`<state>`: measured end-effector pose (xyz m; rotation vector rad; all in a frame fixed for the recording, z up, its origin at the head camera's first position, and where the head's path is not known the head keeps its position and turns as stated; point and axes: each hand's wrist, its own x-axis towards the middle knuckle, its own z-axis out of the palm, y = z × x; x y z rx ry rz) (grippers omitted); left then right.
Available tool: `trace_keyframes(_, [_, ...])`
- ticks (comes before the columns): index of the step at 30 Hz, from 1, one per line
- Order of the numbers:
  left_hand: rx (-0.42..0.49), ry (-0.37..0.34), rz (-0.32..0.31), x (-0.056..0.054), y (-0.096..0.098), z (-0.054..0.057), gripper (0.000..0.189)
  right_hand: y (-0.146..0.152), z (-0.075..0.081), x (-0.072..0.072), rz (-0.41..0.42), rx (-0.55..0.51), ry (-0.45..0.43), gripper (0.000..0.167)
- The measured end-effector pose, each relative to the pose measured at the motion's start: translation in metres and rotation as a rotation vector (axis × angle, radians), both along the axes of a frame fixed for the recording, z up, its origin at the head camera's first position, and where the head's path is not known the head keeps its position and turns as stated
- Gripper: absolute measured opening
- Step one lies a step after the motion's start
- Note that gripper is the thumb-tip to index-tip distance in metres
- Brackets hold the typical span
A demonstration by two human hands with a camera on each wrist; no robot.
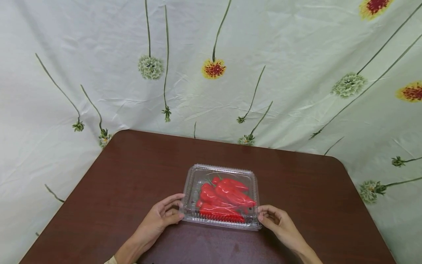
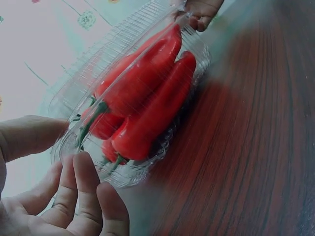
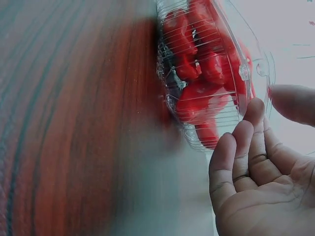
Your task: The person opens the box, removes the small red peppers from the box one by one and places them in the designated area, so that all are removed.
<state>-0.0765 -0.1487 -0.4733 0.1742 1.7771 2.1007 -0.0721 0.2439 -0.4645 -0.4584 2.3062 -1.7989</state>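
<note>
A clear plastic clamshell box (image 1: 224, 168) lies at the middle of the table, its ridged lid closed. Several red peppers (image 1: 227, 192) with green stems are piled inside. My left hand (image 1: 156, 222) pinches the box's left rim between thumb and fingertips; the left wrist view shows that thumb on one side of the rim and the fingers (image 2: 86, 182) on the other. At the front right corner, my right hand (image 1: 283, 229) pinches the rim likewise. In the right wrist view, a round snap on the flange shows close to the right hand's fingertips (image 3: 253, 110).
The dark reddish-brown table (image 1: 145, 157) has rounded far corners. Behind it and along its sides hangs a pale cloth (image 1: 125, 99) printed with flowers. A bit of light sleeve (image 1: 111, 260) shows at the bottom edge, by the left forearm.
</note>
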Motion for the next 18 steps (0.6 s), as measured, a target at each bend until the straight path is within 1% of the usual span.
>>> trace_keyframes(4, [-0.033, -0.015, 0.015, 0.001, 0.002, 0.003, 0.057, -0.001, -0.001, -0.001, -0.01, -0.001, 0.017, 0.017])
trace_keyframes(11, [-0.124, -0.018, 0.023, 0.003, 0.003, 0.01, 0.056, -0.002, 0.002, -0.001, -0.049, 0.03, -0.013, 0.018])
trace_keyframes(15, [-0.196, 0.006, 0.024, 0.004, 0.002, 0.014, 0.054, -0.001, 0.003, -0.001, -0.085, 0.033, -0.024, 0.023])
trace_keyframes(18, [-0.256, 0.051, 0.039, 0.003, 0.001, 0.017, 0.051, 0.001, 0.002, -0.002, -0.079, 0.003, -0.003, 0.029])
